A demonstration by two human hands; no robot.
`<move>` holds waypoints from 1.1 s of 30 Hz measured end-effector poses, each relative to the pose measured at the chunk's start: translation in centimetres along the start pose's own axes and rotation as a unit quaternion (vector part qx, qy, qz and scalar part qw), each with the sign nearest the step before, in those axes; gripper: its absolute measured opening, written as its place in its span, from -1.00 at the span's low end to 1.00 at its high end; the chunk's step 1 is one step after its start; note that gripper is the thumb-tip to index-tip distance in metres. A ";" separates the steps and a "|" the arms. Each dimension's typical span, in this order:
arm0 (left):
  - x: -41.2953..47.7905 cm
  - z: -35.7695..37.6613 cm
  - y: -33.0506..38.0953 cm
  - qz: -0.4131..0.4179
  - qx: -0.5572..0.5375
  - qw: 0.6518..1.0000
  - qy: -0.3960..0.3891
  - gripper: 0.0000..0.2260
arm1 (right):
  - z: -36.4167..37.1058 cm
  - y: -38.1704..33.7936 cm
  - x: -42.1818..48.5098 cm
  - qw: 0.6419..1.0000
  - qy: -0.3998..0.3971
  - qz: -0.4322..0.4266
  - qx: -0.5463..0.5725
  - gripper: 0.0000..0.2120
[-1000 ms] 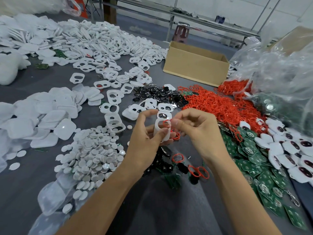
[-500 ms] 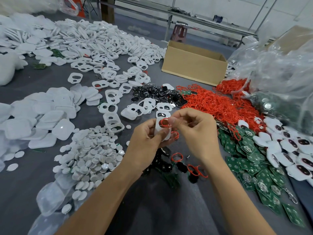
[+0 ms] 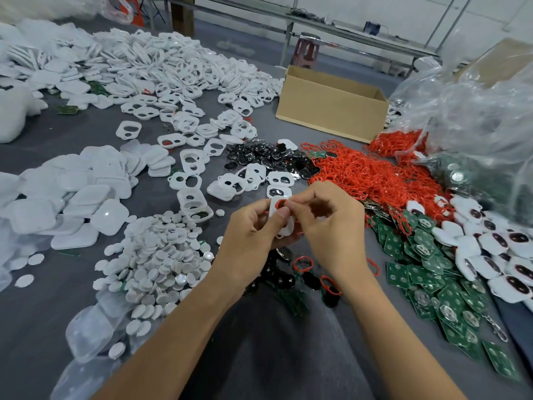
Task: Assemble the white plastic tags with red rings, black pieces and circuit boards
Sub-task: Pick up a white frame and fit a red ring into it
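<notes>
Head view: my left hand grips a white plastic tag, my right hand pinches a red ring at its opening; next I'd press it fully home.

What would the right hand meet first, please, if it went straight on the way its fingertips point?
Most likely the white tag that the left hand holds; the right hand pinches a red ring right at it.
</notes>
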State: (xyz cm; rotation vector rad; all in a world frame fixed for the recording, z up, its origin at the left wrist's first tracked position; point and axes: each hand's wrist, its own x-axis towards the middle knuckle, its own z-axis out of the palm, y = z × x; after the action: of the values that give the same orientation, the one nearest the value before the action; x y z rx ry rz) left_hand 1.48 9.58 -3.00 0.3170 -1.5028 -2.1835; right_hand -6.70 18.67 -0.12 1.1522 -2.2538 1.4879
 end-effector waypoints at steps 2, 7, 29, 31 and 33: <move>0.0 0.1 0.0 0.004 -0.002 1.000 0.004 -0.85 | -0.1 0.0 0.1 1.000 0.001 -0.018 -0.009 -0.89; 0.0 0.0 0.0 0.016 0.004 1.000 0.010 -0.84 | 0.2 0.1 0.0 0.999 0.009 -0.026 -0.025 -0.90; -0.2 0.0 -0.3 0.063 0.040 0.996 0.045 -0.80 | -0.1 -0.5 0.1 0.997 -0.001 -0.063 -0.042 -0.87; -0.2 -0.2 -0.3 0.070 0.055 0.995 0.036 -0.80 | -0.3 -0.5 0.2 0.999 -0.016 -0.041 -0.026 -0.87; -0.2 -0.3 -0.4 0.084 0.076 0.993 0.024 -0.80 | -0.7 -0.5 0.5 0.998 -0.052 0.029 0.037 -0.89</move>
State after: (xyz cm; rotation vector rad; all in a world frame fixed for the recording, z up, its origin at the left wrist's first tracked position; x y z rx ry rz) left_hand 1.69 9.52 -3.49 0.2805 -1.6115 -1.9233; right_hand -6.89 18.96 0.85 1.2233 -2.3359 1.5812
